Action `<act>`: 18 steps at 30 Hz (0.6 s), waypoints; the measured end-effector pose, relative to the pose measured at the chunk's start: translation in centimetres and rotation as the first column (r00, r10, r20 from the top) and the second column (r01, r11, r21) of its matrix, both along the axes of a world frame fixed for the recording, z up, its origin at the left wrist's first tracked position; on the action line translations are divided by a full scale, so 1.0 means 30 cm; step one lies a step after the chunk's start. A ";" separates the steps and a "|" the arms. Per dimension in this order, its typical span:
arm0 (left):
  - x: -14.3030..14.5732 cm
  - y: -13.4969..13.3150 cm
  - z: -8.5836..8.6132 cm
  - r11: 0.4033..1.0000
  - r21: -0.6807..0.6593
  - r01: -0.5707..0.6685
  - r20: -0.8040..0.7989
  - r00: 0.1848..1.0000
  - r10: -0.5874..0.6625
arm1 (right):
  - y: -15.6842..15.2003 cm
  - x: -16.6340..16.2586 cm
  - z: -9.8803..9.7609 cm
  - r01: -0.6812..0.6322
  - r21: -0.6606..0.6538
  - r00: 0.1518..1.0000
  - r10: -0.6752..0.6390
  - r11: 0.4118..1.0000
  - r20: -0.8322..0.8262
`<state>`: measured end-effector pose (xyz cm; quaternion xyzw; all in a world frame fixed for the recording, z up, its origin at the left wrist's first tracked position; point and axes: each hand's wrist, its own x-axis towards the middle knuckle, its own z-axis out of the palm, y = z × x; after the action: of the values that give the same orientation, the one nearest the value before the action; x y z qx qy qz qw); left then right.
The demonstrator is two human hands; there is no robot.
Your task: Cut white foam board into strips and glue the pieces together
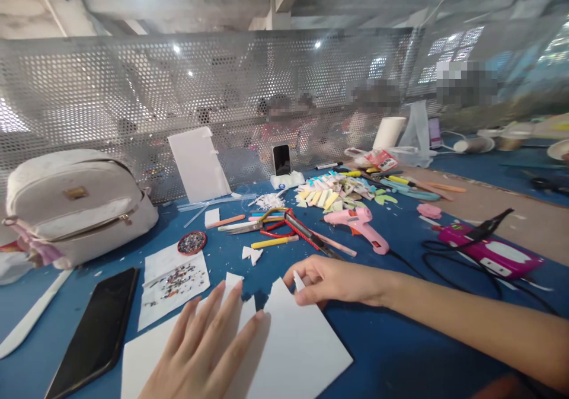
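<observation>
A white foam board [306, 345] with a jagged, notched far edge lies on the blue table in front of me. Pressing flat on its left part is my left hand [208, 340], fingers spread. My right hand [315, 280] pinches a small white piece [299, 280] at the board's far right edge, thumb against curled fingers. Whether that piece is still joined to the board I cannot tell. Just beyond the board sits a small white scrap [252, 255]. A red-handled utility knife [306, 233] and scissors [242, 227] lie farther back.
A pink glue gun [355, 224] and magenta power strip [489, 251] with black cables are at right. At left are a black phone [95, 334], a paper with beads [175, 280] and a white backpack [80, 203]. Paper strips [333, 191] are heaped behind, before a perforated metal partition [200, 79].
</observation>
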<state>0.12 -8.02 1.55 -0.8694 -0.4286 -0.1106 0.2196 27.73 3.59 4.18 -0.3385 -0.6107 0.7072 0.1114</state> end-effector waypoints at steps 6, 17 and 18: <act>-0.108 0.070 0.083 0.954 -0.301 -0.009 0.241 0.967 0.085 | 0.017 0.009 -0.029 0.017 0.121 0.997 -0.025 0.993 0.067; -0.195 0.165 0.039 0.396 -0.876 0.276 0.467 0.693 0.550 | 0.076 0.042 0.101 -0.372 0.884 0.632 -0.621 0.283 0.464; -0.193 0.164 0.037 0.384 -0.877 0.288 0.468 0.691 0.551 | 0.086 0.040 0.096 -0.441 0.855 0.579 -0.642 0.273 0.503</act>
<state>-5.67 -3.10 2.65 -0.6819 -0.5386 -0.1601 -0.4683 28.93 6.15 7.06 -0.5225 -0.8487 -0.0621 0.0533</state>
